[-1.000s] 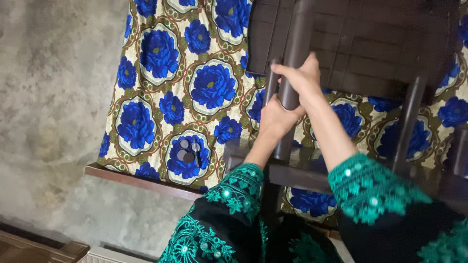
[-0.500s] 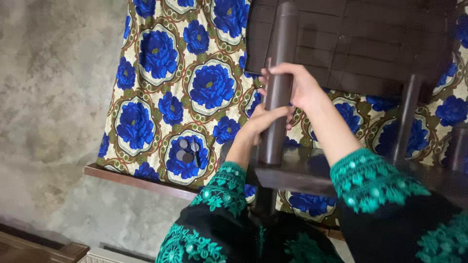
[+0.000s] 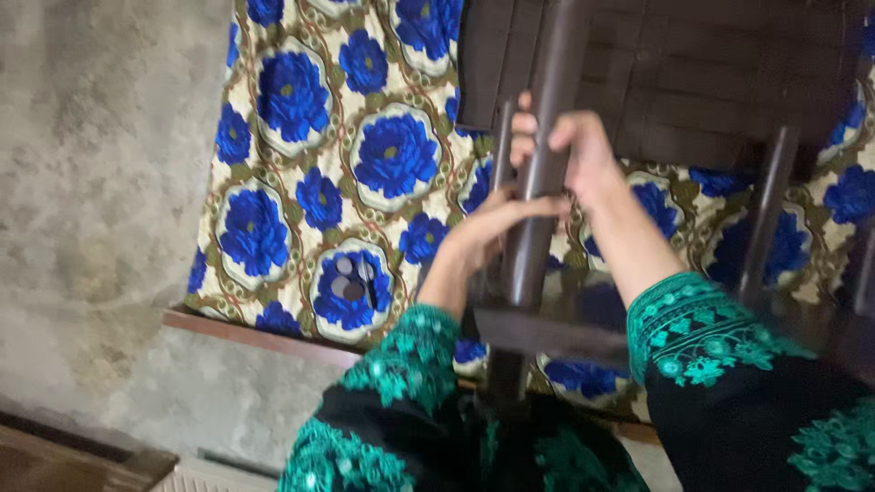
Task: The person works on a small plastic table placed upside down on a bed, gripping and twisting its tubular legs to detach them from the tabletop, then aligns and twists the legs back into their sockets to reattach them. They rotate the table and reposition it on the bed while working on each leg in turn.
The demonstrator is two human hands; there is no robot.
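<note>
A dark brown plastic chair (image 3: 693, 82) lies tipped over a bed, its legs pointing toward me. My right hand (image 3: 570, 155) is wrapped around one chair leg (image 3: 538, 228) near the seat. My left hand (image 3: 492, 228) presses against the same leg just below, fingers laid flat on it. Both arms wear black sleeves with green embroidery.
A blue and cream floral bedsheet (image 3: 301, 164) covers the bed under the chair. A few small dark round pieces and a thin tool (image 3: 354, 278) lie on the sheet to the left. A wooden bed edge (image 3: 255, 335) borders a grey concrete floor (image 3: 91, 182).
The chair leg has swung left and closer to me. My right hand has kept its hold on it, while my left hand slid a little lower against the leg.
</note>
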